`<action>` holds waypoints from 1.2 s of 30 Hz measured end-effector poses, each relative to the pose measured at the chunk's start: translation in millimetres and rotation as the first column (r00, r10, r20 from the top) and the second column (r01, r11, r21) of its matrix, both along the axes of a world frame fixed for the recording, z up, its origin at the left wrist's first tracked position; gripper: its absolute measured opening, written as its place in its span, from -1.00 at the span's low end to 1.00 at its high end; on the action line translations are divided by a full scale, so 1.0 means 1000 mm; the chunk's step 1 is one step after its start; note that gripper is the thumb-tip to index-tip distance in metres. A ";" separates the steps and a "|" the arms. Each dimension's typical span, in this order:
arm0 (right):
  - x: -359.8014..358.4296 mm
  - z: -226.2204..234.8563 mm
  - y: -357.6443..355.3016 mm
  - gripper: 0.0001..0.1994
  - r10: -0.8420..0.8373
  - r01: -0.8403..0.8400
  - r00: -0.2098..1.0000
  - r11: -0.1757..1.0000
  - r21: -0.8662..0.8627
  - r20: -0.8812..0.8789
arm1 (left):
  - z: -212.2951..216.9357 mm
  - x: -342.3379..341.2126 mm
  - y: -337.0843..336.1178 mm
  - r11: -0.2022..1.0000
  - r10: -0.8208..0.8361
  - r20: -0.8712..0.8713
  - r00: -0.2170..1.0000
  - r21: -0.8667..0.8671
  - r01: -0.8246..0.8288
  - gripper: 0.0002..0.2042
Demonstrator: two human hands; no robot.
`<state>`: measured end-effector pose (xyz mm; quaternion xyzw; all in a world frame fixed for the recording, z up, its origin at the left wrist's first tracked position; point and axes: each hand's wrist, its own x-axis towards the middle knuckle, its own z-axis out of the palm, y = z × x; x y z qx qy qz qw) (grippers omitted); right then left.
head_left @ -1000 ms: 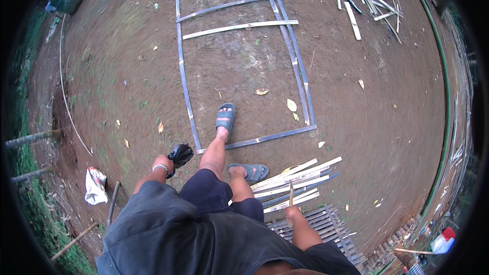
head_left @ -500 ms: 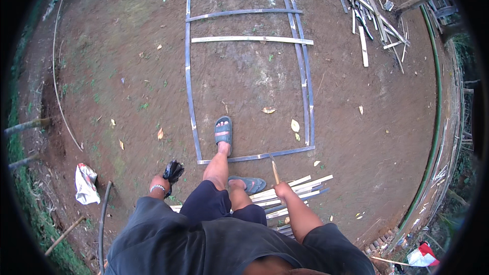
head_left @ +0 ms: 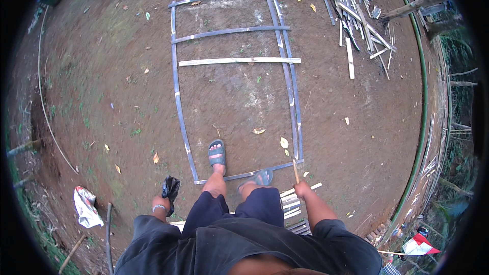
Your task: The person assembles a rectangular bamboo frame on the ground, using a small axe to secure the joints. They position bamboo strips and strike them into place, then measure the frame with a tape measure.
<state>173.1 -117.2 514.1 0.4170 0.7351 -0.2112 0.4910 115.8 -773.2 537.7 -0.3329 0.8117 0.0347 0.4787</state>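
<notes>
Care is best taken that the thin wooden stick (head_left: pixel 295 170), pinched upright in the closed right hand (head_left: pixel 302 189) above the bamboo frame (head_left: pixel 179 107), is carried clear of the legs, while the left hand (head_left: pixel 160 203) is clenched on a black bag (head_left: pixel 170 188)

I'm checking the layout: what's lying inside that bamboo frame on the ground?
Inside the bamboo frame lie bare dirt, two crossbars, fallen leaves and the person's sandalled foot. The other foot covers part of the near rail.

Bare brown dirt yard (head_left: pixel 127 71), scattered leaves, green hose (head_left: pixel 424 97) edging, daylight
</notes>
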 end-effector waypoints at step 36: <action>-0.552 -0.012 0.318 -0.53 0.298 -0.303 0.950 0.952 0.041 0.095 | -0.020 -0.306 0.345 0.969 0.215 0.137 0.967 0.096 -0.229 -0.58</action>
